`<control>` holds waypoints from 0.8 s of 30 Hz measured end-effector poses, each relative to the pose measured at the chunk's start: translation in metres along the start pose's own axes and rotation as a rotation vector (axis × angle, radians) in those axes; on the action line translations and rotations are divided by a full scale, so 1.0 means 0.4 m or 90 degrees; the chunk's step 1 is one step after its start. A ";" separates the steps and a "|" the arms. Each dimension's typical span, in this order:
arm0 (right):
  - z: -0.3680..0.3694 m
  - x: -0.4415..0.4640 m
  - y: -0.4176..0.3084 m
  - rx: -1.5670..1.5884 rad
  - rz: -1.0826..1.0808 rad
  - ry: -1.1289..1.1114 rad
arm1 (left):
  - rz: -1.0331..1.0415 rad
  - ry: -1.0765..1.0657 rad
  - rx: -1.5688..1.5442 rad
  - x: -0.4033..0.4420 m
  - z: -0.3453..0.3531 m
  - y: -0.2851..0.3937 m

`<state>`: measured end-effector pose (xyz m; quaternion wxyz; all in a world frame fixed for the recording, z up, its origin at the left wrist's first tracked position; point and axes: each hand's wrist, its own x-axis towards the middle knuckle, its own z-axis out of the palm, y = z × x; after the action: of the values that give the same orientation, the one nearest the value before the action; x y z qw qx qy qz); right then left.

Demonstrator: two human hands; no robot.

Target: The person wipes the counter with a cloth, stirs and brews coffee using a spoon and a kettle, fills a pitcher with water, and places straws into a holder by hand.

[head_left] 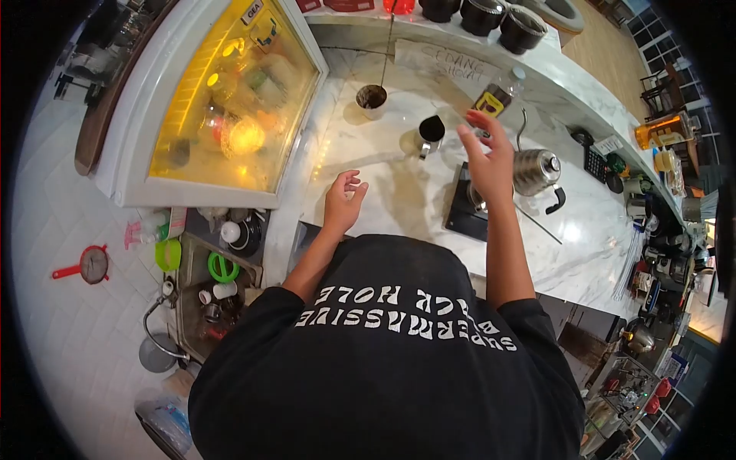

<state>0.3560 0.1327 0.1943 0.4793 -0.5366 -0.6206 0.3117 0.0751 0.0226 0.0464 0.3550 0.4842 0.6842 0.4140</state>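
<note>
My left hand hovers over the near left of the marble counter, fingers loosely curled and apart, holding nothing. My right hand is raised above a black scale, thumb and fingers spread; nothing shows clearly in its grasp. The right forearm partly hides the scale and what stands on it. Right of that hand stands a steel gooseneck kettle with a black handle. Beyond its fingertips is a bottle with a yellow label. A small metal pitcher and a cup with dark contents stand farther left.
A lit glass-door fridge borders the counter on the left. Below it is a sink with dishes. Dark lidded containers line the back ledge. A thin rod and a calculator lie on the right.
</note>
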 end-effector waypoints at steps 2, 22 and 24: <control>0.077 0.058 0.013 0.048 0.044 -0.038 | 0.004 -0.008 0.005 0.045 -0.020 -0.013; 0.475 0.429 0.158 -0.009 0.252 -0.203 | 0.114 -0.053 0.090 0.483 0.042 0.018; 0.495 0.421 0.214 -0.022 0.115 -0.162 | 0.148 -0.040 0.113 0.501 0.057 0.024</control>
<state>0.2093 0.3402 0.0925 0.3577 -0.5547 -0.6305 0.4085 0.0429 0.2213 0.0289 0.2817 0.6024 0.6459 0.3750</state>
